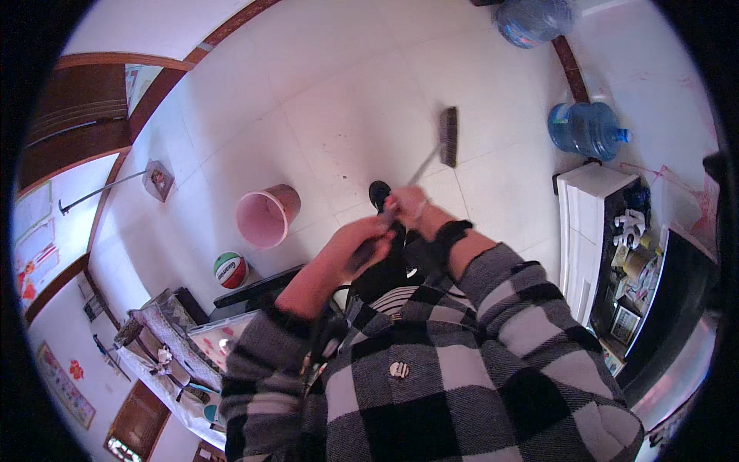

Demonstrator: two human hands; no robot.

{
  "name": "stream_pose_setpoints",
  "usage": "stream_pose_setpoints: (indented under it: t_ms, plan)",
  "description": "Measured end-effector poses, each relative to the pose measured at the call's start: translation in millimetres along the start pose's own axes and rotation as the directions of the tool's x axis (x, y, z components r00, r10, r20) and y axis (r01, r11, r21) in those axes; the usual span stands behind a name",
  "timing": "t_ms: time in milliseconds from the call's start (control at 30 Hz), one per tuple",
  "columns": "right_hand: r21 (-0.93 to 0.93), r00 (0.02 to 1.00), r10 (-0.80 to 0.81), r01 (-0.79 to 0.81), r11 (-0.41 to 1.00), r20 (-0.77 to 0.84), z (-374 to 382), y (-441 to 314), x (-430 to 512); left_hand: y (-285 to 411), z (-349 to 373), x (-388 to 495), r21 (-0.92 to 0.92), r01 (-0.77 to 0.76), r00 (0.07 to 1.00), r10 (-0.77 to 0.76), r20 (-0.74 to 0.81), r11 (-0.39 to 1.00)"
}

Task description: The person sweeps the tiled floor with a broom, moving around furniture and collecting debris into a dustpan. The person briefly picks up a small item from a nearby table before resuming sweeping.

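Observation:
My left hand [362,235] grips the upper part of a broom handle, close to my body. Farther along the same handle [426,164], my right hand [410,203] is wrapped around it. The broom's dark-bristled head [450,137] lies against the pale tiled floor [358,104], ahead and to the right of my shoe [379,193]. Small dark bits of debris [344,177] are scattered on the tiles to the left of the broom head. The hands and handle are slightly blurred.
A pink plastic bin [277,219] and a basketball [231,269] stand left. Beyond them is a long-handled dustpan [159,181] holding debris. At right are a blue water jug [583,130], a plastic-covered jug [534,22] and a white cabinet [571,231].

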State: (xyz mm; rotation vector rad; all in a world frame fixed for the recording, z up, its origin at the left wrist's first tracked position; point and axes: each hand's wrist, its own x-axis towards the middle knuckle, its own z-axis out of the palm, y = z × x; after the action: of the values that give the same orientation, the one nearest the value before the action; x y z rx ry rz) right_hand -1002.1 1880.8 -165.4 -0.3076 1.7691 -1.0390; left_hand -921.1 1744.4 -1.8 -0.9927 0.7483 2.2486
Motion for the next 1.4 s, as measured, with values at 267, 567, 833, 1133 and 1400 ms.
stream_pose_setpoints:
  t_ms: [267,567,833,1133,1400]
  plan:
    - [0.657,0.852,0.354,-0.522,0.543,0.385,73.2,-125.1,7.7,11.3,33.6,-88.0,-0.430,0.056,0.965,-0.160,-0.209,0.901]
    - [0.799,0.933,0.339,-0.294,0.524,0.122,-91.5,-144.6,29.9,96.9,122.5,-9.4,-0.239,0.167,0.979,-0.190,-0.076,0.957]
    - [0.939,0.803,0.596,-0.195,0.283,-0.013,-285.4,-70.0,74.3,158.8,188.5,170.0,-0.081,0.251,0.965,-0.242,0.104,0.965]
    - [0.641,0.806,0.504,-0.569,0.515,0.311,-193.9,-117.0,102.7,146.5,182.0,100.6,-0.453,-0.011,0.955,-0.125,-0.268,0.891]
    - [0.522,0.769,0.246,-0.595,0.611,0.589,-108.3,-188.9,126.6,154.4,161.6,38.2,-0.526,-0.315,0.898,0.068,-0.436,0.790]
